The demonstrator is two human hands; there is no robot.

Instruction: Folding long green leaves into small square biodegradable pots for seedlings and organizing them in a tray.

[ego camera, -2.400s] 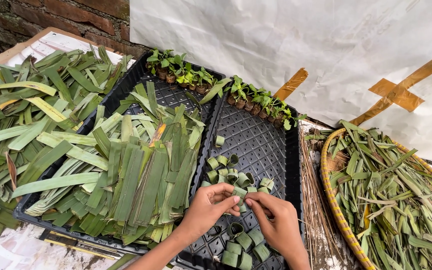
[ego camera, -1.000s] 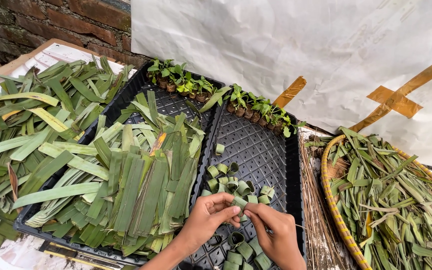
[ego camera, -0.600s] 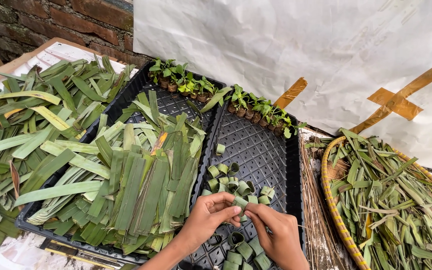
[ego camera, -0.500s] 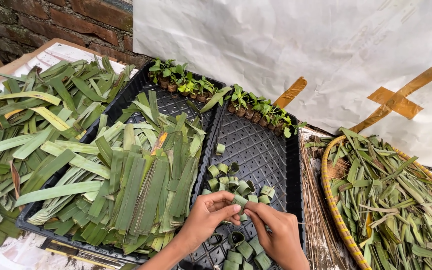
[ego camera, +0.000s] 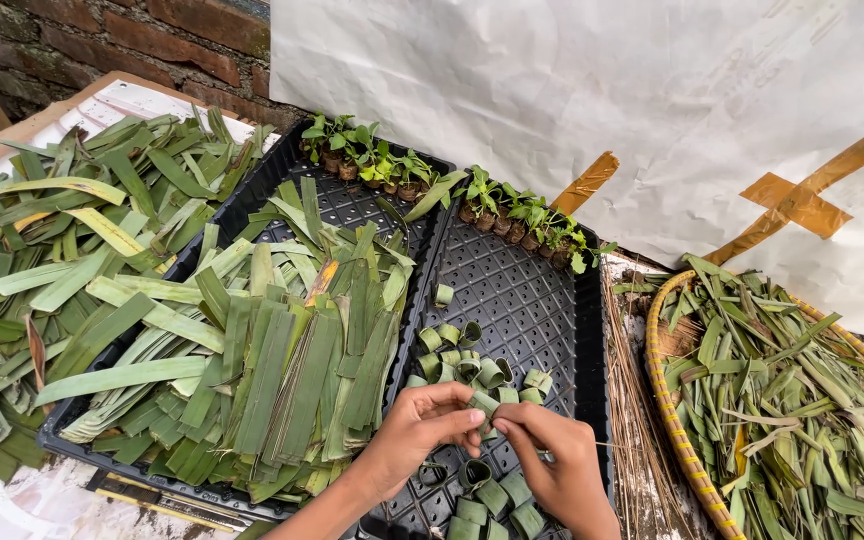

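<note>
My left hand and my right hand meet over the right black tray, both pinching one small rolled green leaf strip between their fingertips. Around them, several finished leaf rings lie on the tray's grid, and more rings sit near the front edge. A thin sliver shows at my right fingers. The left black tray holds a stack of flat cut leaf strips.
Small seedlings in leaf pots line the trays' far edges. Loose long leaves pile at the left. A woven basket of leaf scraps stands at the right, beside a bundle of thin sticks. White sheeting hangs behind.
Both hands stayed together over the right tray, fingers working the same leaf strip; they shifted slightly toward me. Nothing else moved.
</note>
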